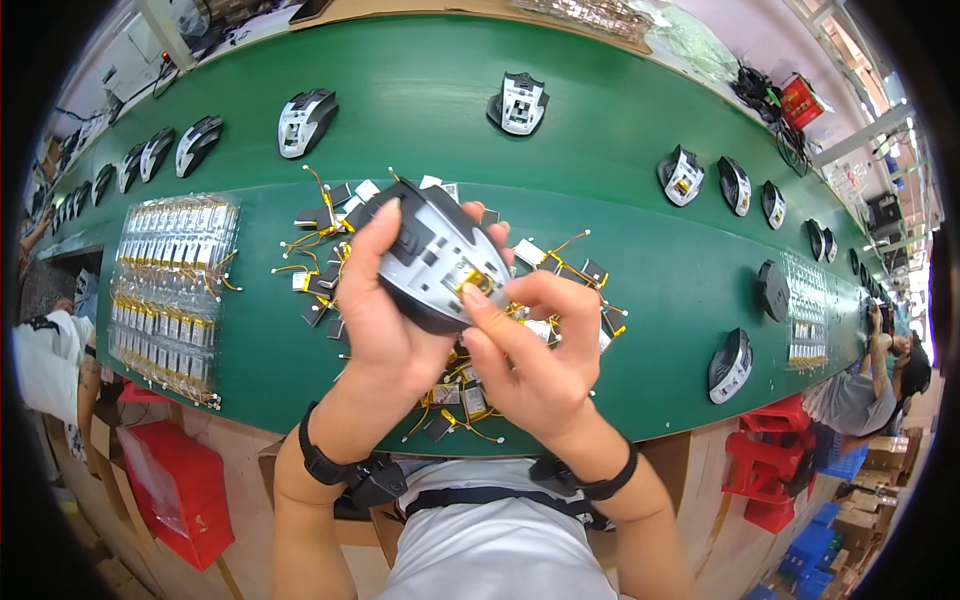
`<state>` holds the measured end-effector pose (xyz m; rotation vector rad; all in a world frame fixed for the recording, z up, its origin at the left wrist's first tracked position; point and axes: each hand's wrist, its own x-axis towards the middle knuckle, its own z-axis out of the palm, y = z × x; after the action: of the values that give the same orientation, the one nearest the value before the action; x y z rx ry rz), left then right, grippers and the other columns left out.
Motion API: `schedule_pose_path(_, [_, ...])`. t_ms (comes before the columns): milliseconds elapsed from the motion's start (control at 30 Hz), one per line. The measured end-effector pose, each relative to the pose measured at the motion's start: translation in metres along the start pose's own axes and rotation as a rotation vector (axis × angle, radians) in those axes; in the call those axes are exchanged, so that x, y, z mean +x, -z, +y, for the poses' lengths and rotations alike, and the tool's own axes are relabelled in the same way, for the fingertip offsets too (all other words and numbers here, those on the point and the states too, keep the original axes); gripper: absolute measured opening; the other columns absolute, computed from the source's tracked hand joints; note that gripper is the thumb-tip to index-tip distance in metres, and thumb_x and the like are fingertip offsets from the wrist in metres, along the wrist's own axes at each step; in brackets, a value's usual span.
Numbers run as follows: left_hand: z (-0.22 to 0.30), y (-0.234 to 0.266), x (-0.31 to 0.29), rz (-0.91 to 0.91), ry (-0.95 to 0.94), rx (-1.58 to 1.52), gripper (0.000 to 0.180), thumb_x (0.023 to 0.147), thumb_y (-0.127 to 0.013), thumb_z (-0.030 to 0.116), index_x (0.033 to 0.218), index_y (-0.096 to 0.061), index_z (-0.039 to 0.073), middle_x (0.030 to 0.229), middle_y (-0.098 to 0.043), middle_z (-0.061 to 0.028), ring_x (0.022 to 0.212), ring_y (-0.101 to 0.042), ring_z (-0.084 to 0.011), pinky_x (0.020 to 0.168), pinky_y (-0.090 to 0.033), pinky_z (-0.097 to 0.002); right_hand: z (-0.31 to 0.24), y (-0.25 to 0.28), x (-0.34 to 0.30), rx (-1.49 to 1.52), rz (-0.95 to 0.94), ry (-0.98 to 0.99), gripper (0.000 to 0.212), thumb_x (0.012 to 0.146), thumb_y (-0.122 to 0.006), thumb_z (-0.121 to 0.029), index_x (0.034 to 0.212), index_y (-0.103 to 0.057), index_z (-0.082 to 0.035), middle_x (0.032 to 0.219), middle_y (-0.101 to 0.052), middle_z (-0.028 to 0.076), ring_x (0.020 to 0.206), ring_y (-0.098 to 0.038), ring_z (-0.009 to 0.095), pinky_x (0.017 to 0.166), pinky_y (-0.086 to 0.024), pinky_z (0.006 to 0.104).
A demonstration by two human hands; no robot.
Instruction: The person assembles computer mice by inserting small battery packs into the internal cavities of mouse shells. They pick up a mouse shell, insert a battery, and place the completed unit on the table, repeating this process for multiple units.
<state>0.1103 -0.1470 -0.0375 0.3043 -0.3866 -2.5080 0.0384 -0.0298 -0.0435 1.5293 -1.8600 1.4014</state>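
A grey-and-black computer mouse (432,240), its inside part showing, is held up above the bench in my left hand (385,325). The left thumb lies along one side, and fingertips wrap round the far side. My right hand (545,365) is bent in at the mouse's near end. One of its fingertips presses on a small battery with yellow tape (480,280) in the mouse's opening; that fingertip partly hides it. Under both hands spreads a pile of loose batteries (473,400) with thin wires and white plugs, much of it covered by the hands and mouse.
Clear plastic trays of batteries (165,285) lie on the left of the green bench (400,80); another tray (806,310) is at the right. Several mice (521,105) stand in a row along the far strip. One mouse (731,366) sits nearer, at right. Other people work at both ends.
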Motion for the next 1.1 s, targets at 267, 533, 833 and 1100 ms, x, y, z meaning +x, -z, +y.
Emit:
schedule_pose_path(267, [-0.001, -0.002, 0.000, -0.009, 0.073, 0.107, 0.036, 0.097, -0.047, 0.034, 0.109, -0.057, 0.003, 0.104, -0.066, -0.0159, 0.097, -0.066, -0.0339, 0.084, -0.055, -0.0465, 0.035, 0.028, 0.006, -0.059, -0.211, 0.409, 0.040, 0.061, -0.069, 0.000, 0.101, -0.073, -0.005, 0.105, -0.063, 0.004, 0.086, -0.060, 0.023, 0.064, -0.049, 0.0321])
schedule_pose_path(533, [-0.006, -0.001, 0.000, 0.013, 0.063, 0.193, 0.039, 0.096, -0.046, 0.034, 0.113, -0.058, 0.001, 0.107, -0.066, -0.0193, 0.095, -0.066, -0.0350, 0.083, -0.056, -0.0441, 0.036, 0.034, 0.004, -0.076, -0.168, 0.371, 0.035, 0.061, -0.069, 0.000, 0.095, -0.072, -0.005, 0.103, -0.062, 0.005, 0.083, -0.060, 0.022, 0.063, -0.050, 0.0333])
schedule_pose_path(833, [-0.009, -0.010, -0.002, 0.032, 0.095, 0.268, 0.040, 0.096, -0.047, 0.035, 0.111, -0.059, 0.001, 0.104, -0.066, -0.0183, 0.094, -0.067, -0.0334, 0.081, -0.057, -0.0435, 0.046, 0.050, 0.014, 0.154, -0.315, 0.279, 0.040, 0.059, -0.068, 0.003, 0.098, -0.069, -0.006, 0.095, -0.060, 0.005, 0.077, -0.059, 0.022, 0.062, -0.051, 0.0334])
schedule_pose_path(1100, [-0.019, -0.029, 0.017, -0.006, 0.174, 0.337, 0.041, 0.094, -0.046, 0.038, 0.108, -0.060, 0.001, 0.101, -0.067, -0.0203, 0.092, -0.068, -0.0353, 0.082, -0.057, -0.0449, 0.063, 0.069, 0.024, 0.102, -0.322, 0.349, 0.038, 0.062, -0.066, 0.003, 0.099, -0.070, -0.007, 0.100, -0.060, 0.007, 0.083, -0.061, 0.024, 0.065, -0.053, 0.0329])
